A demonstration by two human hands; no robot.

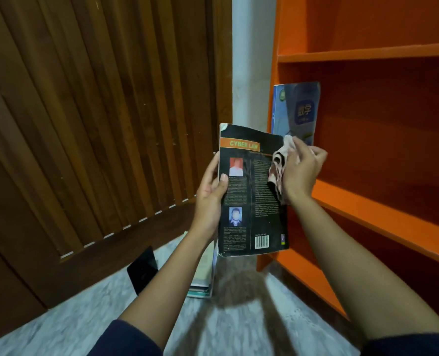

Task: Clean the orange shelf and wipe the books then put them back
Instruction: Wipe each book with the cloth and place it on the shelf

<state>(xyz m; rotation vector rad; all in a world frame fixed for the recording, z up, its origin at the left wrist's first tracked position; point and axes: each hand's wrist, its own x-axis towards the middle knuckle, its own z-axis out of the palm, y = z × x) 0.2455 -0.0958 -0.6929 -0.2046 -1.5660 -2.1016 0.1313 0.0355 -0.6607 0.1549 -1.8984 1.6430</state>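
In the head view I see the black book (259, 201) held upright in the middle of the frame. Its long axis runs top to bottom with a slight lean. The back cover faces me, with the "CYBER LAW" strip at the top and the barcode at the bottom. The left hand (208, 199) grips the book's left edge about halfway up, thumb curled onto the cover and fingers wrapped behind, out of my sight. The right hand (303, 170) sits at the book's upper right edge. Its fingers are curled round a bunched pale cloth (277, 170) with dark red markings, which is pressed against the cover.

The orange shelf (367, 53) fills the right side of the frame. A blue book (300, 109) stands upright at its left end, just behind the right hand. Low in the middle, under the left forearm, a stack of books (203, 281) sits on the pale floor (72, 317), with a flat black object (142, 268) beside it. A brown slatted door (97, 111) covers the upper left.
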